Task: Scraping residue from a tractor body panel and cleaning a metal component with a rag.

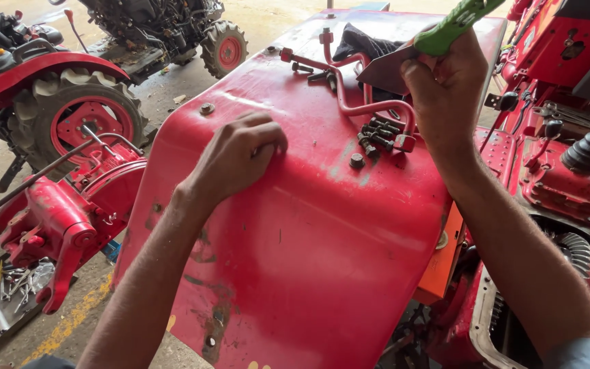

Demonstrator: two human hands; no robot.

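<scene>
My left hand [240, 154] rests curled on the fender [295, 225]; my right hand [445, 85] grips a light, stiff green-handled scraper [438, 41] by its handle.

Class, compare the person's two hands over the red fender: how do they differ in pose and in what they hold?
The left hand rests curled on the red fender, holding nothing visible; the right hand is raised and grips a green-handled tool. The left hand sits near the fender's middle, the right near its top edge by the loose bolts. Both are bare.
</scene>
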